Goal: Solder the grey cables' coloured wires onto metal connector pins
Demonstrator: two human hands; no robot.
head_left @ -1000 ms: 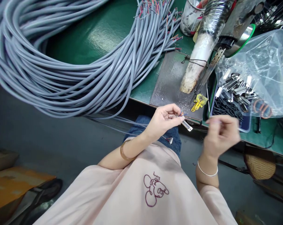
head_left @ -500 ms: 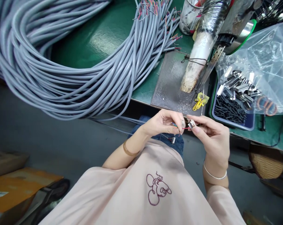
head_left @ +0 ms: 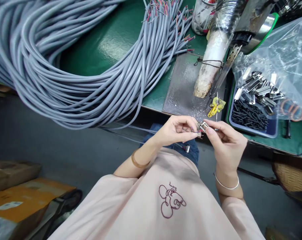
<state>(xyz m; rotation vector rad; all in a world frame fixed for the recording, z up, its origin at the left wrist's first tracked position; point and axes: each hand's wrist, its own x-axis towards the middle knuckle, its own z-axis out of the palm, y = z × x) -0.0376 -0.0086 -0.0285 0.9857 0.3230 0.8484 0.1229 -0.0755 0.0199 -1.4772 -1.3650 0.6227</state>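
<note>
Head view: the left hand [head_left: 182, 130] pinches thin wires [head_left: 200, 131], fingertips nearly together; the right hand [head_left: 227, 141] grips a metal connector [head_left: 204, 126] between thumb and fingers, by the near edge of the green desk [head_left: 103, 43], left of the blue bin [head_left: 271, 133].

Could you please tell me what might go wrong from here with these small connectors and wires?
The right hand holds a small metal connector in a light-looking pinch, so it could slip and drop. The left hand pinches thin wires close beside it, which may bend or cross. A second connector over the jeans could perhaps be knocked by a forearm.
</note>
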